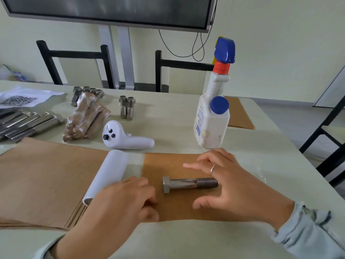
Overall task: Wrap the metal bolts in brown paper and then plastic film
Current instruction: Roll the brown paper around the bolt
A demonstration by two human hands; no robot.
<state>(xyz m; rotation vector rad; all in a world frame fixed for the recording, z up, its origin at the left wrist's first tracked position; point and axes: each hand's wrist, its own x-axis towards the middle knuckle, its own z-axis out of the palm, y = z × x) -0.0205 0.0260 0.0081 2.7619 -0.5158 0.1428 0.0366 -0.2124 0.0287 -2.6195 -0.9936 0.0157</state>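
A white handheld controller (123,137) lies at the table's (177,113) centre. A white spray bottle (214,109) stands at two o'clock, a QR-code sheet (24,98) at ten, black chairs (74,60) and a monitor (112,10) at twelve.

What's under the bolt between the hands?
The bolt lies on a brown paper sheet. Whether plastic film sits beneath that sheet is covered; the left hand hides its near-left corner.

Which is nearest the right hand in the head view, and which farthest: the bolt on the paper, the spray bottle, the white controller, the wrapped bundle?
From the right hand:
1. Bolt, on the brown sheet between thumb and fingers.
2. Spray bottle, just behind the hand.
3. Controller, behind and to the left.
4. Wrapped bundle, farther back and left.
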